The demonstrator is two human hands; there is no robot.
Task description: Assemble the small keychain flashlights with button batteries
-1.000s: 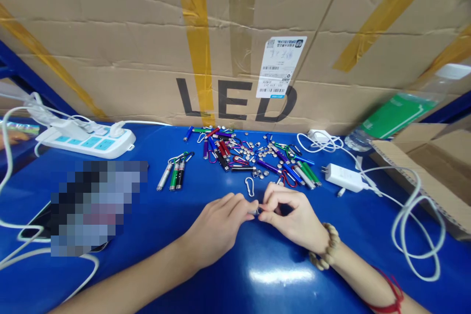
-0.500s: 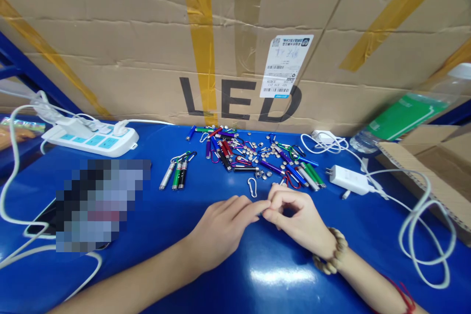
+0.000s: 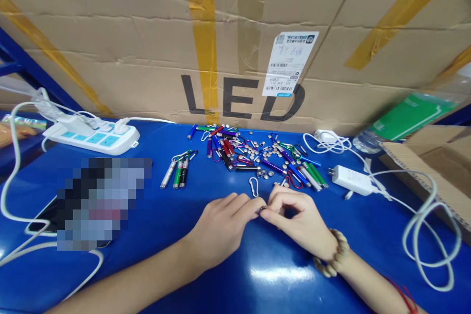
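My left hand (image 3: 225,225) is closed, its fingers bent, with their tips meeting those of my right hand (image 3: 299,216). Thumb and forefinger of the right hand pinch together. A small dark, shiny piece (image 3: 262,209) shows between the two hands; the rest of what they hold is hidden by the fingers. Just beyond the fingertips lies a silver carabiner clip (image 3: 253,187). Behind it spreads a pile of small metal pen-like torches, among them a purple one (image 3: 273,167), with coloured clips and several button cells (image 3: 251,149).
Three pen-like torches with clips (image 3: 179,174) lie apart on the left of the blue table (image 3: 147,274). Further left are a power strip (image 3: 91,136) and a blurred-out device (image 3: 105,206). A charger (image 3: 351,179), cables, a bottle (image 3: 408,115) and cardboard stand right; a large carton (image 3: 140,49) closes the back.
My left fingers have bent and drawn back slightly, so the small dark piece between the hands now shows. The view has shifted a little; the things on the table lie as before.
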